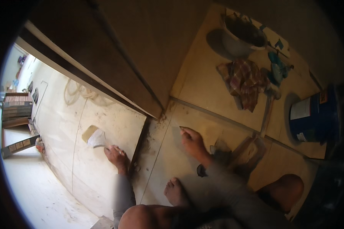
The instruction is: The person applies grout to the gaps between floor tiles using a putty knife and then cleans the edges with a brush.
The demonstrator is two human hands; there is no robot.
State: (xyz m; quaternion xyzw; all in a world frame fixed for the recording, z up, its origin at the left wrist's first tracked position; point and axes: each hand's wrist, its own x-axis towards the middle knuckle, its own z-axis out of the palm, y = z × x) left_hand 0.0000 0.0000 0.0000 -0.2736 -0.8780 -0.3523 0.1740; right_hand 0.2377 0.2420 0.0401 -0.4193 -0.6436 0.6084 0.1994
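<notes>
My left hand (pixel 116 156) is closed around the handle end of what looks like a wide flat brush (pixel 96 138), with a beige tip and a white body. It is held over the pale tiled floor on the brighter side of a raised edge. To the right, my right hand (pixel 193 143) is closed in a pinch above the shaded floor tiles. A small dark point sticks out past its fingertips; what it belongs to is hidden in the fingers. My bare foot (pixel 174 191) rests on the floor between the two forearms.
Dark wooden panels (pixel 114 57) rise ahead, ending in a corner on the floor. At the right are a blue bucket (pixel 313 114), a pale basin (pixel 239 44), a plaid cloth (pixel 242 80), a teal item (pixel 277 68) and a long-handled tool (pixel 267 114). A coiled hose (pixel 80 91) lies far left.
</notes>
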